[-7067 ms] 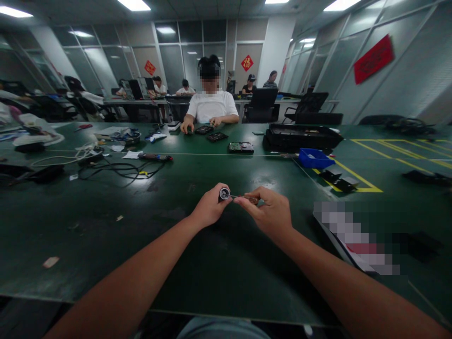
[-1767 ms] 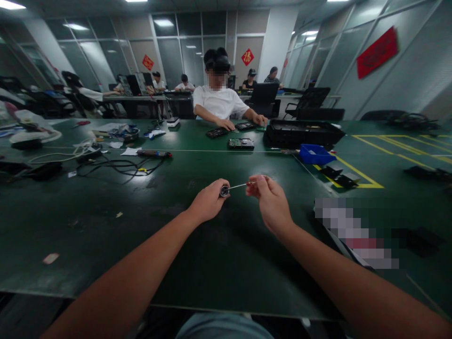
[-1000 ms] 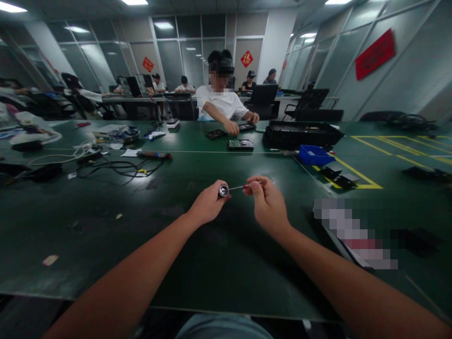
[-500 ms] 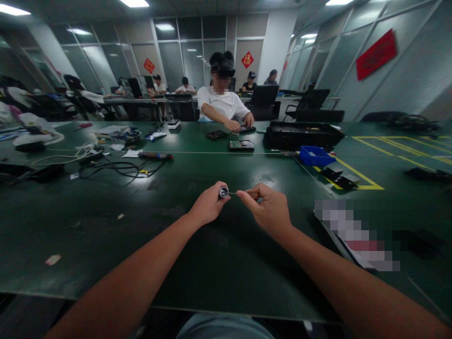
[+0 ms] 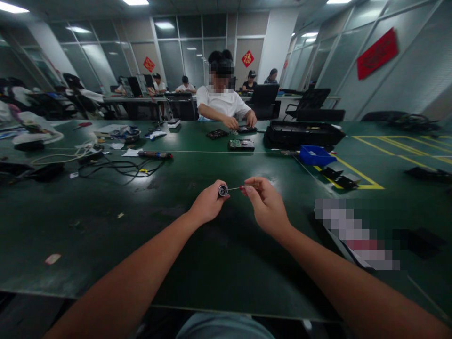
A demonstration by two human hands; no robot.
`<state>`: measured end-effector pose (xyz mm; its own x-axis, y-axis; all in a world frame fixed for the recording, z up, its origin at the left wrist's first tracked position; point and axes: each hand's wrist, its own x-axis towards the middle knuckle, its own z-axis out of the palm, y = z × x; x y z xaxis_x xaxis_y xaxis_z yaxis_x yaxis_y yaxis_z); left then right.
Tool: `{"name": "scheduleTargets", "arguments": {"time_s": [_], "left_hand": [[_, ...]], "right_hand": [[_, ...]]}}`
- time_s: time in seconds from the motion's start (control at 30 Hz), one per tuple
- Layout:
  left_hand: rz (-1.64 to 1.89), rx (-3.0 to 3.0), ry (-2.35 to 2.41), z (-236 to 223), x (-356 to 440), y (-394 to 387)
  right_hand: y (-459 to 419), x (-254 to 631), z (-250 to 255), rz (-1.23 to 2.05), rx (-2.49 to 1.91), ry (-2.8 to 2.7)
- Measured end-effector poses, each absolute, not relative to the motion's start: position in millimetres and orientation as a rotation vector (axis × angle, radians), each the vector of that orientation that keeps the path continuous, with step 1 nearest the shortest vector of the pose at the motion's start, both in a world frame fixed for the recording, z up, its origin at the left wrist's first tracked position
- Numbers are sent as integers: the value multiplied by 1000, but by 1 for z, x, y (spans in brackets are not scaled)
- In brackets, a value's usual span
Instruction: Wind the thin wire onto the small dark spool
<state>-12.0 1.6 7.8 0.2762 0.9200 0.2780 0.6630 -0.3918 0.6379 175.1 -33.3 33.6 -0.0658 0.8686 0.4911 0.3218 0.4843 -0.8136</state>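
My left hand (image 5: 208, 203) is closed around a small dark cylinder (image 5: 222, 190), whose round, silver-rimmed end faces me. A screwdriver (image 5: 242, 188) with a red, partly see-through handle and a thin metal shaft is pinched in the fingers of my right hand (image 5: 270, 207). Its shaft points left, and the tip meets the cylinder's end; I cannot tell how far inside it reaches. Both hands are held above the green table (image 5: 212, 263), and the fingers hide most of the cylinder's body.
Across the table a person in a white shirt (image 5: 221, 101) handles a dark part. A circuit board unit (image 5: 241, 144), black tray (image 5: 303, 134) and blue bin (image 5: 316, 155) lie ahead. Cables (image 5: 120, 167) and a power screwdriver (image 5: 155, 155) are left; a blurred-out pale item (image 5: 349, 230) is right.
My right hand has shifted slightly right and up, and its fingers have turned on the handle, so the red part now shows. The left hand and cylinder have barely moved.
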Motion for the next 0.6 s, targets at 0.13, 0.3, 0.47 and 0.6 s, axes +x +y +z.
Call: {"name": "scheduleTargets", "arguments": {"time_s": [0.13,0.3,0.47,0.6], "left_hand": [[948,2204,1361,11,-11,1],[947,2232,1375,13,-11,2],[899,2191,1389,9,-11,3],[896,2187,1373,8,-9,2]], "right_hand": [[-17,176,25,880,-973,-1313],[-12,180,25,935,-994,-1167],[-26,176,33,637,-1045,-1398],[-32,174,33,534,-1071,-1525]]}}
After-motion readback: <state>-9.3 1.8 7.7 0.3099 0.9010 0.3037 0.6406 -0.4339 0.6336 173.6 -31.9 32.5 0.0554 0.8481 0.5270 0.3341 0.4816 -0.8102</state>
